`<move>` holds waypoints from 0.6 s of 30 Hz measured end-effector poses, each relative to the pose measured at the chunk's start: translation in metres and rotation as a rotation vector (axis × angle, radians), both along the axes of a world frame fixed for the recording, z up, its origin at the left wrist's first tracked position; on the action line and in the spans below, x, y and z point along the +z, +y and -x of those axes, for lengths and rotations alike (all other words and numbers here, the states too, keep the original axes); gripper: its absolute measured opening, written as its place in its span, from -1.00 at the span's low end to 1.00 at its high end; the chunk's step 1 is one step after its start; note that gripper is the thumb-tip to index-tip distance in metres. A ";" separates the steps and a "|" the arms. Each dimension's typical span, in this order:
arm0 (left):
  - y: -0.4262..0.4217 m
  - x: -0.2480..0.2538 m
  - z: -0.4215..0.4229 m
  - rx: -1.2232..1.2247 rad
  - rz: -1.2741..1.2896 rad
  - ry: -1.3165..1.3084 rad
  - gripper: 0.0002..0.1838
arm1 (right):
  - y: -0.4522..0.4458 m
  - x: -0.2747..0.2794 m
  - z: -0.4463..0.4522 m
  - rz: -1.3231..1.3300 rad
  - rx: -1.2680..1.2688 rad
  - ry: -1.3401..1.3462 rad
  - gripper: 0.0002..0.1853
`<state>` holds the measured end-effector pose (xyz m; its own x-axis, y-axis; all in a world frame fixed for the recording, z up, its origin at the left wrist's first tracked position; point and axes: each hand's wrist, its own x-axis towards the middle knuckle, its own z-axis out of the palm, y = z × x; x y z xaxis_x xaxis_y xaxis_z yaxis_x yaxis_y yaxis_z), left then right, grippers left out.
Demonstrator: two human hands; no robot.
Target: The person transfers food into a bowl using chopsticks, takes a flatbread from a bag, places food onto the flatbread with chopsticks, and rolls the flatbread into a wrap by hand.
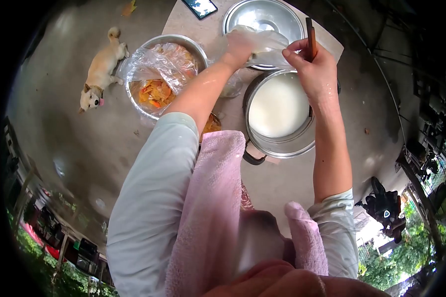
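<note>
A clear plastic bag (270, 42) is stretched between my two hands above the table. My left hand (239, 47), slightly blurred, is closed on the bag's left part, with plastic over its fingers. My right hand (316, 69) pinches the bag's right end between thumb and fingers. It also grips a utensil with a brown and black handle (311, 42); its other end is hidden. Below the hands stands a metal pot (288, 148) holding white liquid (277, 106). Left of my left forearm is a metal bowl (130, 94) of orange-yellow pieces (156, 93), partly covered by clear plastic (168, 64).
A wide metal lid or basin (262, 15) lies behind the pot. A phone (200, 7) rests on the table (183, 24) at the back. A tan dog (101, 69) lies on the floor at left. A pink towel (210, 198) hangs down my front.
</note>
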<state>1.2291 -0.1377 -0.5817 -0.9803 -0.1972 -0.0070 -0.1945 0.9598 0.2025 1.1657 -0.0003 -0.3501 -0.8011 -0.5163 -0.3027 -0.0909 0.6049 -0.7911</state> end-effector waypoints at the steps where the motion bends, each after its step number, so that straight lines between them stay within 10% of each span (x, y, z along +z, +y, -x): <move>1: -0.005 0.000 0.001 -0.015 0.048 -0.009 -0.79 | 0.002 0.000 0.003 -0.009 -0.006 0.021 -0.86; 11: -0.037 0.051 0.032 0.099 -0.498 0.111 -0.77 | 0.002 0.027 0.006 -0.028 -0.187 0.407 -0.86; 18: -0.028 0.108 0.030 -0.015 -0.431 -0.224 -0.72 | -0.001 0.049 -0.001 0.301 -0.159 0.523 -0.86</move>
